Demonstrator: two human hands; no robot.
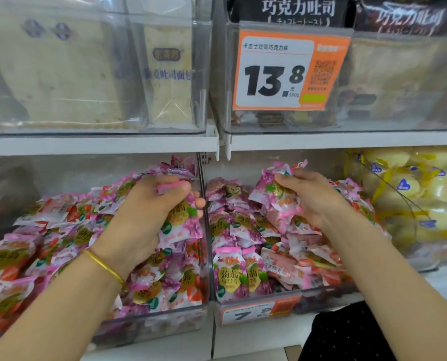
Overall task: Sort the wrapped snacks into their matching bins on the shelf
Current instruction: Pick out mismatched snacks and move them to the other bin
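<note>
Two clear plastic bins stand side by side on the lower shelf. The left bin point(149, 324) is heaped with pink wrapped snacks, some with red strawberry print, some purple. The right bin point(258, 312) holds mostly purple-pink snacks. My left hand point(149, 212) grips a bunch of purple-pink wrapped snacks point(183, 220) above the left bin, close to the divider wall between the bins. My right hand point(313, 199) grips another bunch of the same purple-pink snacks point(277, 196) above the right bin's heap.
A clear bin of yellow wrapped snacks point(409, 196) stands at the right. On the upper shelf point(100, 144) sit clear bins of bagged bread and an orange price tag point(290, 71) reading 13.8. A smaller orange tag point(258, 312) hangs on the right bin's front.
</note>
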